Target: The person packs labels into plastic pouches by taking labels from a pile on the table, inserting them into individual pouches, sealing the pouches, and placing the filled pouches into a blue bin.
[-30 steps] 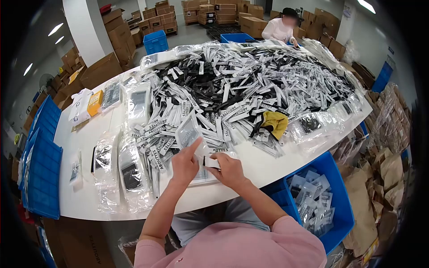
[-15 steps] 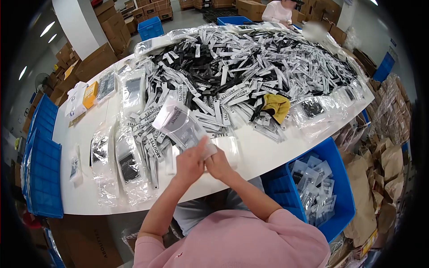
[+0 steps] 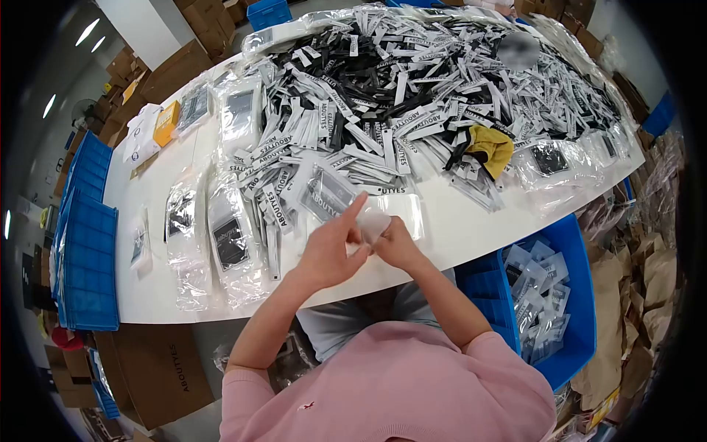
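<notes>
A clear printed plastic bag [image 3: 324,193] slants over the near edge of the pile, dark lettering on its face. My right hand [image 3: 398,244] is closed on its near end, where the plastic is bunched and whitish. Beside it, my left hand [image 3: 333,249] has its thumb and index finger apart, close against the bag; whether it touches the plastic is hard to tell. Beyond both hands lies a big heap of black-and-white labelled strips [image 3: 368,140]. Beneath the hands, a clear plastic stack [image 3: 409,217] rests on the white table [image 3: 294,300].
Bundles of clear bags [image 3: 232,247] lie left of the heap. A yellow cloth item [image 3: 490,149] sits on its right side. To my right stands a blue bin [image 3: 578,317] holding several filled bags. Blue crates [image 3: 87,258] stand by the table's left edge.
My left hand has opened and moved off the bag's near end, while my right hand keeps hold. The bag has swung lower over the strips. The camera view has tilted down.
</notes>
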### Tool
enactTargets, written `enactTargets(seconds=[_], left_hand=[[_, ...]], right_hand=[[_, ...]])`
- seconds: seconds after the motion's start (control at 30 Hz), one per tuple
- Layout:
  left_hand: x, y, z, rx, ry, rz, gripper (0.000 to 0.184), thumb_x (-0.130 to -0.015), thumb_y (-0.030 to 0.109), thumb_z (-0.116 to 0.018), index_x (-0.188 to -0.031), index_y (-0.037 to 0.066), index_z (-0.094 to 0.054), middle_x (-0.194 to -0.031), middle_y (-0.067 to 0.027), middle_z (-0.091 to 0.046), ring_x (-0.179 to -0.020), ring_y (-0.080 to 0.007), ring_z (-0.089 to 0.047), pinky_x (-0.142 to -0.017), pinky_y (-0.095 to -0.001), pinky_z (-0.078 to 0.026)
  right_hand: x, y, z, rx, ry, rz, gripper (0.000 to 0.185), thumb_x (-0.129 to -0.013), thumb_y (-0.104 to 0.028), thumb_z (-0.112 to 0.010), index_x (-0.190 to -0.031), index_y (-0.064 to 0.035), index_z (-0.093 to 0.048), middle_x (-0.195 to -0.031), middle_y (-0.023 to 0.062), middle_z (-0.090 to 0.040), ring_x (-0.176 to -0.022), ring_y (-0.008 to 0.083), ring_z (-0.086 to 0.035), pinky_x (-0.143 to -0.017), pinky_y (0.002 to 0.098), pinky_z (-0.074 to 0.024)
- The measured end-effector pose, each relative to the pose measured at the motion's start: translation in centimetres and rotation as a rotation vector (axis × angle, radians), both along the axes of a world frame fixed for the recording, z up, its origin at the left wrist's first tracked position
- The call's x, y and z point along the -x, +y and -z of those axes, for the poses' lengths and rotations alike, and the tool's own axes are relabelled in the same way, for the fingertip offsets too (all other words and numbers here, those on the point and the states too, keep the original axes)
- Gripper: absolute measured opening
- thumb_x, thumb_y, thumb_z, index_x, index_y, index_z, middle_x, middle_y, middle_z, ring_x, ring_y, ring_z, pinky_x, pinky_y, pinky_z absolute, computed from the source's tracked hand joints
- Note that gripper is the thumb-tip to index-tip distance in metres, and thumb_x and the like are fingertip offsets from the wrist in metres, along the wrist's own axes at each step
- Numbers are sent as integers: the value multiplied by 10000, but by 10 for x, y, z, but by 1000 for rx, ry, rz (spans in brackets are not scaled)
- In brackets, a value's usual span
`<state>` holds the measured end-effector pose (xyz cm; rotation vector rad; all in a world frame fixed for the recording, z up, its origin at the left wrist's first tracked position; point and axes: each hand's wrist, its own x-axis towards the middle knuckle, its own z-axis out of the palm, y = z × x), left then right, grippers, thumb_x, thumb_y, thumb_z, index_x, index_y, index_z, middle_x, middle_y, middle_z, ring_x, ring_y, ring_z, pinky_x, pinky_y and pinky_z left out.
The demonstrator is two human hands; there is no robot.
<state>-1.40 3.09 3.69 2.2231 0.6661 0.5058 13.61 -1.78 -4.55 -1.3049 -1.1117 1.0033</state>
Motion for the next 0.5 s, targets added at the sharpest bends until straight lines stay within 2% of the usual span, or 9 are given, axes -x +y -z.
enactTargets(seconds=[0.03, 0.07, 0.1, 0.13, 0.17, 0.23, 0.27, 0.37, 0.5], left_hand=[[2, 9, -5, -281, -57, 5, 807, -674, 27, -608, -1401, 106, -267, -820, -83, -560, -810, -238, -560, -713, -343, -461], [3, 18, -15, -503, -12, -2, 800, -676, 35, -612, -1398, 87, -271, -907, -104, -568, -860, -252, -555, -750, -349, -453], [3, 26, -26, -725, 35, -8, 794, -678, 42, -615, -1395, 67, -275, -994, -124, -576, -909, -265, -550, -788, -355, -446], [4, 35, -27, -849, 106, 0, 718, -675, 56, -629, -1347, 76, -378, -930, -128, -607, -861, -269, -577, -784, -347, -457], [6, 40, -33, -846, 115, -2, 718, -675, 56, -629, -1347, 76, -378, -930, -128, -607, -861, -269, -577, -784, -347, -457], [8, 46, -49, -128, 442, 141, 565, -667, 47, -616, -1224, 65, -525, -801, -123, -625, -766, -265, -605, -719, -325, -478], [8, 50, -42, -66, 332, 112, 426, -659, 45, -615, -1085, 45, -618, -705, -122, -620, -631, -226, -587, -626, -310, -474], [8, 57, -31, 38, 355, 242, 373, -652, 35, -632, -1024, 9, -631, -705, -94, -621, -600, -145, -549, -581, -276, -450], [13, 55, -30, 243, 327, 200, 302, -659, 32, -655, -959, -1, -639, -685, -49, -605, -613, -85, -505, -577, -251, -432]], right_hand=[[-3, -3, 0, 61, 49, -67, 158, -718, -46, -590, -838, 46, -634, -671, 102, -636, -598, 129, -590, -543, 295, -466], [-9, -4, -3, 10, -115, -109, 189, -739, -61, -601, -897, 34, -643, -696, 89, -641, -624, 111, -578, -567, 285, -469], [-8, -4, -9, 15, -108, -117, 189, -739, -61, -601, -897, 34, -643, -696, 89, -641, -624, 111, -578, -567, 285, -469], [-6, -5, -16, -14, -116, -150, 174, -754, -70, -603, -895, 25, -645, -691, 68, -636, -629, 97, -568, -566, 273, -463], [-5, -5, -19, -43, -123, -182, 160, -769, -78, -605, -893, 15, -646, -686, 47, -631, -633, 83, -557, -565, 261, -456], [-8, -4, -21, -2, 32, -259, 144, -779, -86, -606, -885, 2, -649, -682, 29, -622, -632, 70, -547, -560, 248, -447], [-10, -3, -22, 38, 179, -331, 129, -789, -94, -608, -876, -10, -652, -677, 11, -613, -631, 57, -537, -555, 236, -437], [-14, 1, -17, 17, 30, -368, 121, -799, -110, -611, -867, -17, -649, -708, -17, -604, -651, 35, -527, -561, 215, -426], [-20, 3, -21, 83, 66, -444, 143, -802, -120, -617, -889, -12, -651, -743, -24, -607, -661, 34, -527, -579, 203, -433]])
